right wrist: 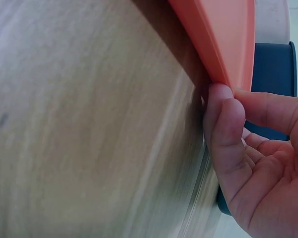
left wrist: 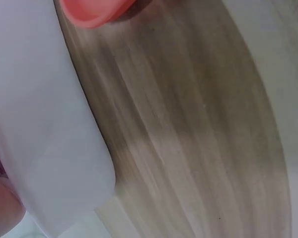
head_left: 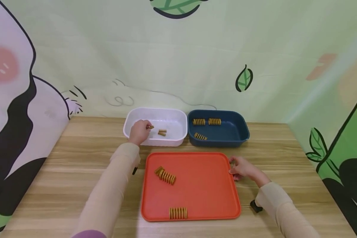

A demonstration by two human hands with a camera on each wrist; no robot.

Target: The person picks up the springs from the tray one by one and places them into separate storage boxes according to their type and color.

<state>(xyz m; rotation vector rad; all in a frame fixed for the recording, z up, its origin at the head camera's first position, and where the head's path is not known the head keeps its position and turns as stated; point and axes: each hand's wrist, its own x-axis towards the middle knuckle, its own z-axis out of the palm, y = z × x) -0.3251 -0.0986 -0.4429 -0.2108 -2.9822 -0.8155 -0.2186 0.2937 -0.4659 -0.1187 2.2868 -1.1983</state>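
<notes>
Reaching into the left end of the white bin (head_left: 163, 142) with the left hand (head_left: 139, 132), pinching a short brown piece (head_left: 150, 127) at the fingertips. Touching the bin floor or just above? Cannot tell. Close by on that floor, 2 loose brown pieces (head_left: 162, 134). Meanwhile gripping the right rim of the red tray (head_left: 202, 185) near its far corner with the right hand (head_left: 243, 167), apparently to steady it. Looks like sorting, right at a drop: short pieces into white, coils into the navy bin (head_left: 232, 131), with 3 springs (head_left: 215, 122) in there. Left on the tray: 1 far-left spring (head_left: 167, 177) beside more brown bits (head_left: 159, 170), plus 1 coil (head_left: 178, 213) along the near rim. Calls next for loosening the left pinch, lifting clear of the bin wall, then probably heading back for those bits. Mind the narrow strip of table (head_left: 267, 145) between tray and bins, and the backdrop (head_left: 181, 66) just behind. Plenty of open room across the tray's centre and right, and on navy's right side.
</notes>
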